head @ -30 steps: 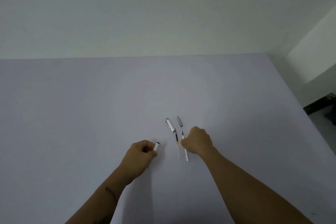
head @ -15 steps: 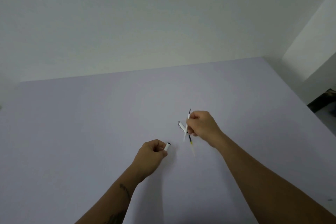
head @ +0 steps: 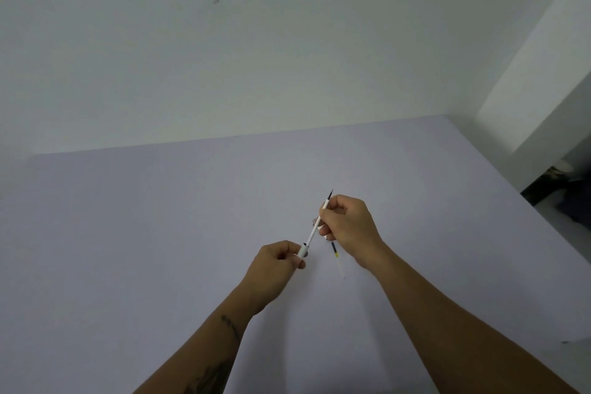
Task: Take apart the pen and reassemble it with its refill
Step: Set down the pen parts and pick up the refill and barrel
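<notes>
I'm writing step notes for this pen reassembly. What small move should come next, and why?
Probably slide the refill further down into the barrel. The right hand pinches the refill, whose lower end sits at the barrel's mouth, held by the left hand, and most of its length is outside.

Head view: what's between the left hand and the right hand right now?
In the head view, a white refill spans the gap, pinched by the right hand, its lower end meeting the pen barrel held in the left hand.

A bare room: pale lilac table (head: 160, 217) against plain white wall (head: 224, 41).
</notes>
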### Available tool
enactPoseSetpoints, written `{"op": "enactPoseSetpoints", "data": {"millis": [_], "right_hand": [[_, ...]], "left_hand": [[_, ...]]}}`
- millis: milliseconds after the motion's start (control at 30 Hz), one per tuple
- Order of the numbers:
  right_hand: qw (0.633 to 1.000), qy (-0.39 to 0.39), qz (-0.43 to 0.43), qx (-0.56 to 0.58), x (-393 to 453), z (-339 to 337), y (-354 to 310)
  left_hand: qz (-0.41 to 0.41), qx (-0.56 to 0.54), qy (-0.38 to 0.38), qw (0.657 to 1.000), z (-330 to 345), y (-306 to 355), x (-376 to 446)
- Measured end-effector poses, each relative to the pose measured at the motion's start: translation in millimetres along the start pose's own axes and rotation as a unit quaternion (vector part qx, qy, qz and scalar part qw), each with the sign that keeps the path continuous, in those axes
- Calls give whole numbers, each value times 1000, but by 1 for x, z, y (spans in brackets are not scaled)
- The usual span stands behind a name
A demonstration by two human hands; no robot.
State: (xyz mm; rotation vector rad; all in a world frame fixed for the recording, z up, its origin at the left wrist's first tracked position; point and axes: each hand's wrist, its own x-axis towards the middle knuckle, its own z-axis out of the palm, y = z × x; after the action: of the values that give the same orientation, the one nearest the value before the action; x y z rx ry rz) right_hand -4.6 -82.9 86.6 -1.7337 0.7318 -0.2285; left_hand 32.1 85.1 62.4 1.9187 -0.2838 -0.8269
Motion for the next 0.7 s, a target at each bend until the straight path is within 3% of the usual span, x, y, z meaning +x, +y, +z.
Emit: {"op": "enactPoseSetpoints", "data": {"millis": [233,433,700], "right_hand": [[1000,-20,-4,-9,1,1,0],[978,-182,30,-102,3,-10,4],[976,-212,51,-28,37,-40,9]], "left_hand": [[1,-44,-10,999,-1,4,-2],[-21,-115,-2,993,7,8,3],[-63,-110,49,991,37,25,16]]}}
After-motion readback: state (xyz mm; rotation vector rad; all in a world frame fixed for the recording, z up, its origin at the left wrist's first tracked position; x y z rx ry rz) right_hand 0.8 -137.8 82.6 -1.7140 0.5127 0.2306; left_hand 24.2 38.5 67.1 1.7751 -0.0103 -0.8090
